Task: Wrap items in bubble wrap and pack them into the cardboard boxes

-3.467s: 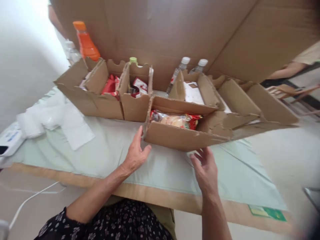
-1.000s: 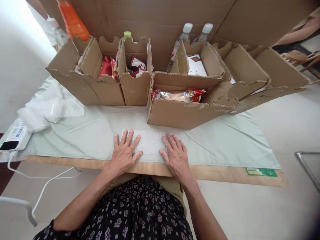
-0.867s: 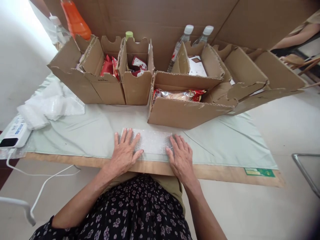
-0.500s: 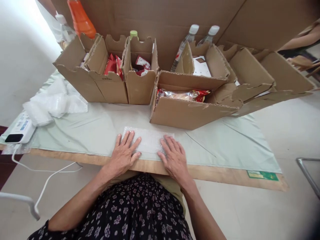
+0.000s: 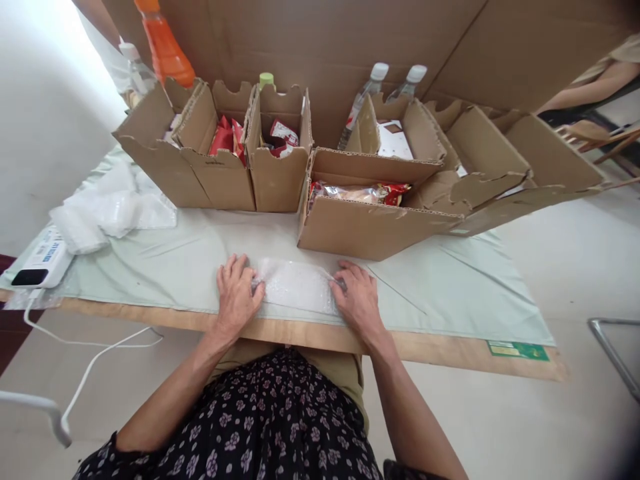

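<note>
A small sheet of clear bubble wrap (image 5: 297, 287) lies on the pale green cloth (image 5: 175, 267) near the table's front edge. My left hand (image 5: 235, 293) pinches its left end, fingers curled round the edge. My right hand (image 5: 357, 300) grips the right end the same way. Both ends lift slightly off the cloth. Just behind the sheet stands a cardboard box (image 5: 365, 230) holding a red and clear snack packet (image 5: 357, 193).
A row of open cardboard boxes (image 5: 215, 180) with red packets fills the back, with an orange bottle (image 5: 165, 47) and clear bottles (image 5: 365, 93) behind. More bubble wrap (image 5: 105, 210) and a white device (image 5: 37, 260) with a cable lie at left. Another person's arm (image 5: 590, 87) shows at far right.
My hands lay flat and open on the bubble wrap; now both have slid outward to its ends and closed on the edges. The view shifted slightly.
</note>
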`<action>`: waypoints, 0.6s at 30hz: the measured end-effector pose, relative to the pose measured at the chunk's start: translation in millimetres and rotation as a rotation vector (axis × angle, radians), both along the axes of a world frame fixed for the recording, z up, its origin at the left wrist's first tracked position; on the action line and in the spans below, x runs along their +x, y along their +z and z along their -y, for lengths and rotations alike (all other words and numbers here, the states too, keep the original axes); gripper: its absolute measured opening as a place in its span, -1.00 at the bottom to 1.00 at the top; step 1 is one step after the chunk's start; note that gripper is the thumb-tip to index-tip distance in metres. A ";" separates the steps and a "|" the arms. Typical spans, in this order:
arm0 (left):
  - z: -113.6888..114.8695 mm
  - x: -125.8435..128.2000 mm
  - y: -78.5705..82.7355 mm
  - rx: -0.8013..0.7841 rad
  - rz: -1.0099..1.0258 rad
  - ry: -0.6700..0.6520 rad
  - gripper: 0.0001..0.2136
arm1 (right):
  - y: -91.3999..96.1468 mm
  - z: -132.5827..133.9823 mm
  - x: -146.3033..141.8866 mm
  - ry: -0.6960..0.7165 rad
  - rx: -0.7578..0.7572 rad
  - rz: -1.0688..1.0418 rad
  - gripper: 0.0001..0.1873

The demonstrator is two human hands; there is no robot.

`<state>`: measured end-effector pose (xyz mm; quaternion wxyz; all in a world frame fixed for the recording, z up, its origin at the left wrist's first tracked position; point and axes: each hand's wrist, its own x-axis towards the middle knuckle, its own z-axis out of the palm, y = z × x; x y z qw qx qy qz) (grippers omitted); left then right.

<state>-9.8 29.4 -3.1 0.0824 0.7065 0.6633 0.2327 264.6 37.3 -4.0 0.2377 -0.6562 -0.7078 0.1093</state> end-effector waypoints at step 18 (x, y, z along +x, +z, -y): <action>-7.0 -9.8 20.7 0.177 0.167 -0.417 -0.58 | 24.8 66.0 -74.1 0.094 -0.410 -0.546 -0.36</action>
